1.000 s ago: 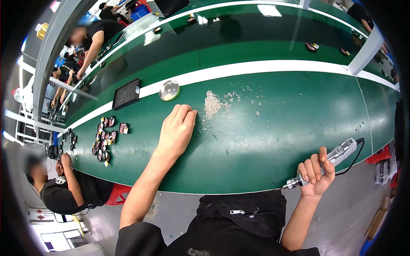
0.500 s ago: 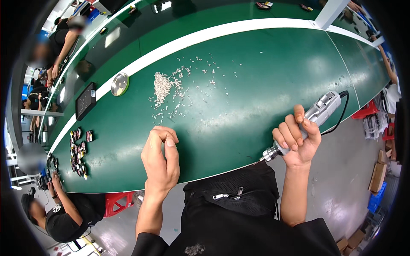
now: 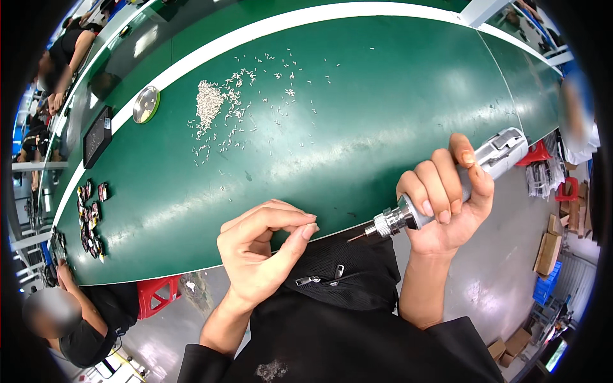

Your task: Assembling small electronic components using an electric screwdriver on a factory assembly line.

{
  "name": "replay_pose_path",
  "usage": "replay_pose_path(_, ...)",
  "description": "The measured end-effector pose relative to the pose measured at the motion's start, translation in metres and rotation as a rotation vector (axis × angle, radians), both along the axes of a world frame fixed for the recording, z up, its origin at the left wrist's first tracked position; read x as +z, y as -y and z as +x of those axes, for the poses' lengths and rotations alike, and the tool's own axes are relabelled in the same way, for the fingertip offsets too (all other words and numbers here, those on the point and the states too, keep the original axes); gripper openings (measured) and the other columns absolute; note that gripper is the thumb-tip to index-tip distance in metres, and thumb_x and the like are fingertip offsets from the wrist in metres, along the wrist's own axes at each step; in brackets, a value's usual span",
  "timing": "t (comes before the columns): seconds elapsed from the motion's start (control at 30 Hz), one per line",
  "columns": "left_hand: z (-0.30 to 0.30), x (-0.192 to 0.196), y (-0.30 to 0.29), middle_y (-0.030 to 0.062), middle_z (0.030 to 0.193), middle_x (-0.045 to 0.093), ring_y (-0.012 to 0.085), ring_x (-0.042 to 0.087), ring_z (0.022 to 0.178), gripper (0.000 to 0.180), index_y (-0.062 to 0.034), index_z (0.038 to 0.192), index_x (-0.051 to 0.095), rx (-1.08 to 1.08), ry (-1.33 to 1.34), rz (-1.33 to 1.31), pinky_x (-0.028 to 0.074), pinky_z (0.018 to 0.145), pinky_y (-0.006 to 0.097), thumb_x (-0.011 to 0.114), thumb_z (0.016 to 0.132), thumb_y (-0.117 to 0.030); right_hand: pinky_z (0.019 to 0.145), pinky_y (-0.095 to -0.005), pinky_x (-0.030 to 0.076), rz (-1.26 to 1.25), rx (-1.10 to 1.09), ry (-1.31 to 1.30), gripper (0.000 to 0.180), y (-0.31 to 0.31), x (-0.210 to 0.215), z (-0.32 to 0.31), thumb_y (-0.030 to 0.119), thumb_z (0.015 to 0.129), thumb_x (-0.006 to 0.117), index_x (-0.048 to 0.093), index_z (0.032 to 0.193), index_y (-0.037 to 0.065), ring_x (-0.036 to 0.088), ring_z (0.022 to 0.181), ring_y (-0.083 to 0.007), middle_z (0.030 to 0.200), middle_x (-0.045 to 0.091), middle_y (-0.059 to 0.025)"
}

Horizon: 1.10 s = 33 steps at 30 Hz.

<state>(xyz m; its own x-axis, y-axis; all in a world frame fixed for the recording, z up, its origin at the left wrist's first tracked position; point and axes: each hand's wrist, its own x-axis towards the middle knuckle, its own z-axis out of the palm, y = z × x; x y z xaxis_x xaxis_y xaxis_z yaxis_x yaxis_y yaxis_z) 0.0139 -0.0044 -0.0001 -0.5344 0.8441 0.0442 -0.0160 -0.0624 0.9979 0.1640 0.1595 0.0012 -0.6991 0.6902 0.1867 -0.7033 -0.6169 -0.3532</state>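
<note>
The person's left hand (image 3: 262, 252) is pinching thumb and forefinger together at the near edge of the green surface (image 3: 357, 102); whether a small screw sits in that grip is too small to tell. The right hand (image 3: 447, 204) is wrapping its grip fully around an electric screwdriver (image 3: 440, 191), whose bit is pointing toward the left fingertips (image 3: 310, 230), close but apart. The pile of small screws (image 3: 209, 102) is lying well beyond both grips. To do this well, the bit probably needs a steady, straight line to the pinch.

Green bench (image 3: 357, 115): scattered screws (image 3: 220, 108), tablet (image 3: 97, 135), dish (image 3: 145, 104).
</note>
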Motion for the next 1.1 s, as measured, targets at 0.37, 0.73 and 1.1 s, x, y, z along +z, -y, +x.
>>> replay_pose_path(0.37,0.015,0.0,-0.005,0.0237,0.087,0.065,0.0207,0.064,0.072,0.014,0.0094,0.091,0.059,-0.217,0.458,0.223,0.052,0.06,0.029,0.051,0.094,-0.002,0.053,-0.0264,0.038,0.038,-0.219,-0.073,0.008,0.021,0.033,-0.016,0.012,0.091,0.053,0.051,0.096,0.005,0.041,0.044,-0.0089,0.054,0.04,0.0022)
replay_pose_path(0.73,0.016,-0.006,-0.003,0.0235,0.083,0.064,0.0182,0.058,0.065,0.021,0.0091,0.092,0.058,-0.271,0.526,0.244,0.049,0.058,0.028,0.048,0.097,-0.009,0.053,-0.026,0.038,0.04,-0.196,-0.084,0.009,0.021,0.028,-0.021,0.014,0.092,0.052,0.051,0.095,0.005,0.041,0.043,-0.0087,0.054,0.039,0.0024)
replay_pose_path(1.1,0.01,-0.002,-0.013,0.0138,0.071,0.064,0.0203,0.058,0.06,0.008,0.0072,0.081,0.061,-0.154,-0.161,0.157,0.046,0.055,0.029,0.058,0.086,0.001,0.053,-0.0275,0.039,0.174,-0.231,0.028,0.012,0.024,0.032,-0.014,0.013,0.089,0.057,0.049,0.095,0.006,0.043,0.044,-0.0101,0.052,0.042,0.0022)
